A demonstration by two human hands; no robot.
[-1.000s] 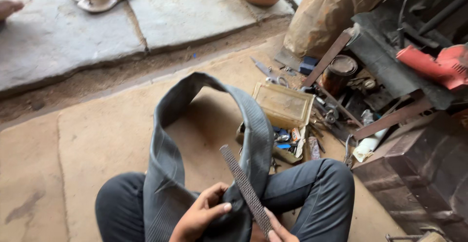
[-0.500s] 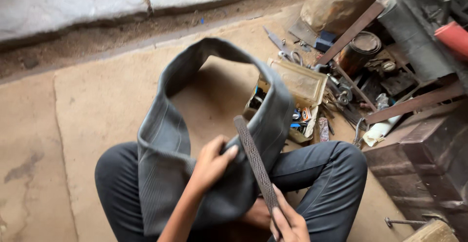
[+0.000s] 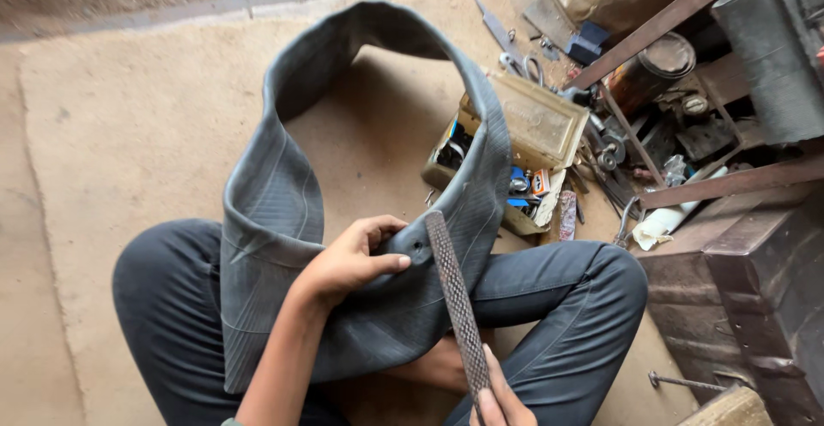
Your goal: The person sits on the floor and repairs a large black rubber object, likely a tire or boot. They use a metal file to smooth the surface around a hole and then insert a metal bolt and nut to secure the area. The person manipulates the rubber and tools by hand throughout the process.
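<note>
Concrete floor (image 3: 129, 134): wide bare stretch seen to the left and ahead; right side crowded by a rusty metal frame (image 3: 730, 181) and scattered tools. One grey rubber inner tube (image 3: 283, 211) is draped over the crossed legs (image 3: 584, 306), its loop standing up over the floor; lower end is cut off by the picture's bottom edge. One open metal toolbox (image 3: 536, 126) sits just behind the tube, contents too small to make out. One long rasp file (image 3: 455, 297) is laid against the tube near a small hole. Left hand (image 3: 352, 259) is clamped on the tube's fold. Right hand (image 3: 498, 400), mostly cut off below, is closed around the file's lower end.
</note>
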